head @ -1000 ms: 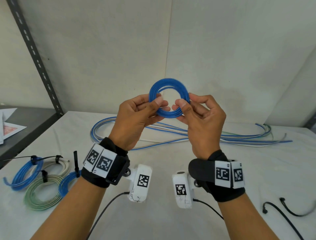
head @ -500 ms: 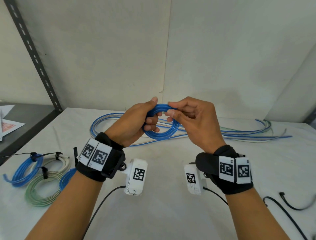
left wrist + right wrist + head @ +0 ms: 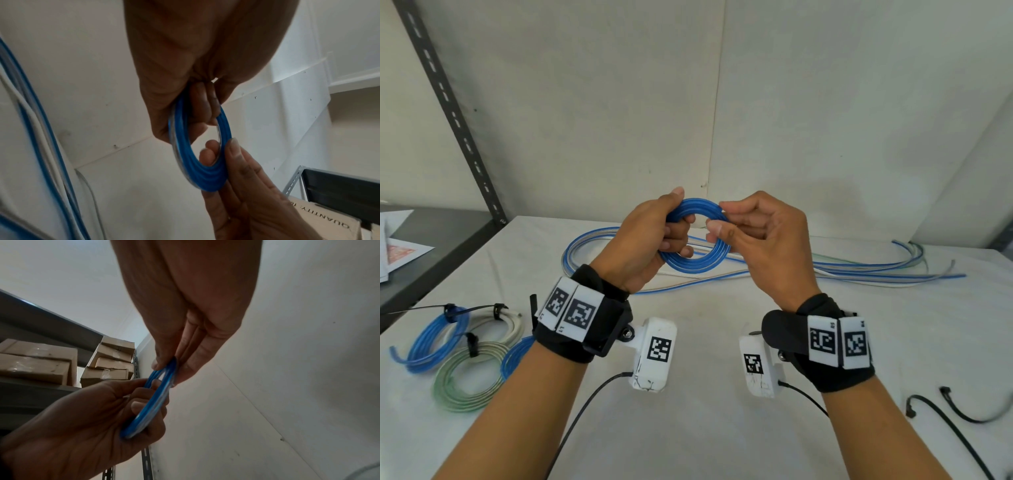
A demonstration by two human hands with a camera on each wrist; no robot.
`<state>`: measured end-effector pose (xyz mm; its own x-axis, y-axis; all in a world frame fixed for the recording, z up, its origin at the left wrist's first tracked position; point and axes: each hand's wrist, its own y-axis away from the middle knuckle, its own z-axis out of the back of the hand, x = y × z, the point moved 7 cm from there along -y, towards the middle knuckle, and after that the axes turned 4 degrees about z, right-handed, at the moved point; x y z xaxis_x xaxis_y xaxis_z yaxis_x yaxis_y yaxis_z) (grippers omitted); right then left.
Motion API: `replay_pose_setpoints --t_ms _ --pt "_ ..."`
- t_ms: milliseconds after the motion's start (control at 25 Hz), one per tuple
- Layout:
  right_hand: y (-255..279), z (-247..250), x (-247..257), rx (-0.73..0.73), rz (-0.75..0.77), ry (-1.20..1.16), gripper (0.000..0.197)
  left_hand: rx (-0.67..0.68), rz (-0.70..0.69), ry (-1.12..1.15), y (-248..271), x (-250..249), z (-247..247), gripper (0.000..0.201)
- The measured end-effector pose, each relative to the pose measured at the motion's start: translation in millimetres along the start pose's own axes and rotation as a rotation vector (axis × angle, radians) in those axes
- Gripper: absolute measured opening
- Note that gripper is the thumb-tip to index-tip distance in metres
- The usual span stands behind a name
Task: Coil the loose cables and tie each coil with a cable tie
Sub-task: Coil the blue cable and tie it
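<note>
Above the tabletop (image 3: 705,428), left hand (image 3: 643,246) fingers grip a blue cable coil (image 3: 697,265); right hand (image 3: 760,246) pinches its opposite side.

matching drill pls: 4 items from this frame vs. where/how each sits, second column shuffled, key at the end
1. blue coil
2. green coil
3. loose cables
4. black cable ties

A. uncoiled at the table's back
B. on the table, far left, already tied
C. on the table, far right, unused
D. held in the air by left hand and right hand

Pairs: 1-D, 2-B, 3-A, 4-C
</note>
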<state>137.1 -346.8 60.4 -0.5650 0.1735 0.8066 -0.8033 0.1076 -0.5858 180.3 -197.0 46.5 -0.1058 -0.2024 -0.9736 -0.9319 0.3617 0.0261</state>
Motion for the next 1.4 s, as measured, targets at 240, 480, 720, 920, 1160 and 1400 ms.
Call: replay_pose_setpoints --t_ms 240,480,720,920,1160,1400 --pt "0 3 2 -0.004 0.006 0.005 0.017 0.049 0.027 -0.047 2 2 -3 0.039" --pt "-1 2 2 0.090 -0.009 0.072 0.012 0.113 -0.019 -0.186 7 -4 -4 0.036" --pt "-2 8 -3 0.041 -0.073 -0.010 0.008 0.105 -0.078 -0.265 9 -4 -9 0.036" --pt "-3 15 -4 -0.065 -0.147 -0.192 0.011 0.104 -0.094 -0.279 8 -4 -13 0.037" --pt "-2 21 2 -0.149 -0.123 -0.212 0.010 0.111 -0.100 -0.302 6 -3 -12 0.030" --pt "-1 7 -1 0.037 -0.113 -0.039 0.006 0.094 -0.140 -0.262 6 -5 -5 0.032"
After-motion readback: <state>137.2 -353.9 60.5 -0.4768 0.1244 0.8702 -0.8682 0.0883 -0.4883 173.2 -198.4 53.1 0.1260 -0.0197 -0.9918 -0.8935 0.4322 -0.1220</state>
